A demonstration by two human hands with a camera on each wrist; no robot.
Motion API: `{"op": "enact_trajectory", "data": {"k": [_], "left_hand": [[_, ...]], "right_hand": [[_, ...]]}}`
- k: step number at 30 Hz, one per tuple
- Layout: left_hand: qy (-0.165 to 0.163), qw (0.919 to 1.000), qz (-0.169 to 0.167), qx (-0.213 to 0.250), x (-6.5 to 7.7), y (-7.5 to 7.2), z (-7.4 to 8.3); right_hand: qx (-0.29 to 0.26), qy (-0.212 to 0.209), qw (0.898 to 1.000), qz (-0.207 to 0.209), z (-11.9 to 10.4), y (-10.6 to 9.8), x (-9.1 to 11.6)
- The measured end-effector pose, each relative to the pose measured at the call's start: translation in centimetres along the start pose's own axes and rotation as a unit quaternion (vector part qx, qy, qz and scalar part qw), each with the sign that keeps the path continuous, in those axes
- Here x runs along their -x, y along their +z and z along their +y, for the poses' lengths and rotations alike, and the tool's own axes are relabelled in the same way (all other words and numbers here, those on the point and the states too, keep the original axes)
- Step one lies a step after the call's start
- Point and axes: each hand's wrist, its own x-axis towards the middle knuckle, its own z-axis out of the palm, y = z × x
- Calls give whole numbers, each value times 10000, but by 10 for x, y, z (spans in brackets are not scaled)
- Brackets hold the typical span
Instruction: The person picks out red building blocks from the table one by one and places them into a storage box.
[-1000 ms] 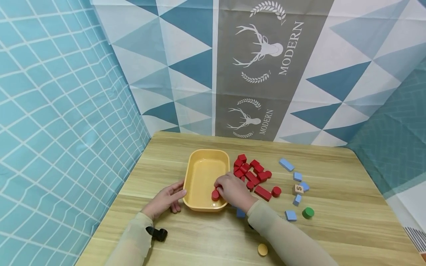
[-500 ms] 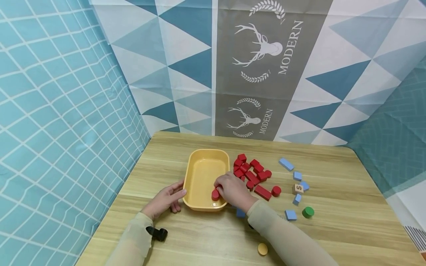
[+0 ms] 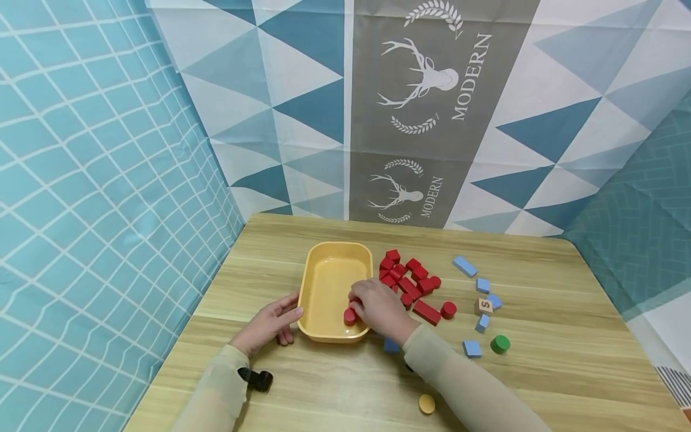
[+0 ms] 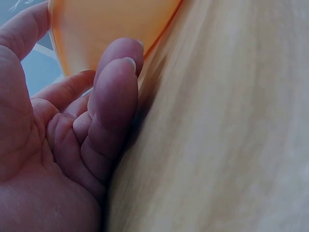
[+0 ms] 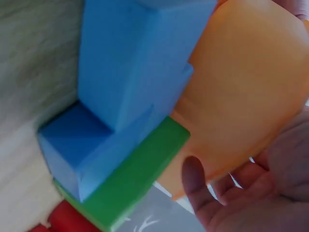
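In the head view, my left hand (image 3: 270,324) holds the left side of the yellow tray (image 3: 303,285), thumb at the rim. The left wrist view shows its other fingers curled beside the tray wall (image 4: 87,43). My right hand (image 3: 380,309) reaches over the tray's right rim. Its fingertips pinch a red block inside, mostly hidden by the fingers. A red cylinder (image 3: 349,317) sits on the tray floor right beside those fingertips. In the right wrist view, blue blocks (image 5: 130,63) and a green block (image 5: 135,174) stand close to the right hand, outside the tray.
A heap of red blocks (image 3: 408,288) lies right of the tray. Further right are loose blue blocks (image 3: 464,267), a wooden letter cube (image 3: 483,307) and a green cylinder (image 3: 499,344). A yellow disc (image 3: 426,404) lies near the front. Patterned cloth (image 3: 302,108) hangs behind the table.
Almost nothing differs. The right hand has shifted very slightly to the right within the tray; the left hand stays at the tray's side.
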Motion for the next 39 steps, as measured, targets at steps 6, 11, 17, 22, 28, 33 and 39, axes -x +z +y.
{"op": "enact_trajectory", "data": {"k": [6,11,17,22,28,33,39], "left_hand": [[-29,9999,17,-165,5,3,11],[-68,9999,48,-120,-3,-3,-9],[-103,9999,82,-16,-5,-4,-14],[-86,9999,120,-53,-7,-3,-14],[-55,9999,139,-77,-7,-2,-15],[-69,9998,157,-80,-7,-3,-16],[-35,9999,150,-66,-7,-3,-15]], "right_hand": [[65,-2,9986,522,22,-30,11],[52,843,9954,461,67,-57,41],[123,1752,9844,-40,113,-75,88],[61,1639,9860,-305,126,-74,112],[-9,1536,9879,-217,127,-68,119],[-9,1473,9889,-182,126,-66,119],[52,1270,9916,-222,124,-65,119]]}}
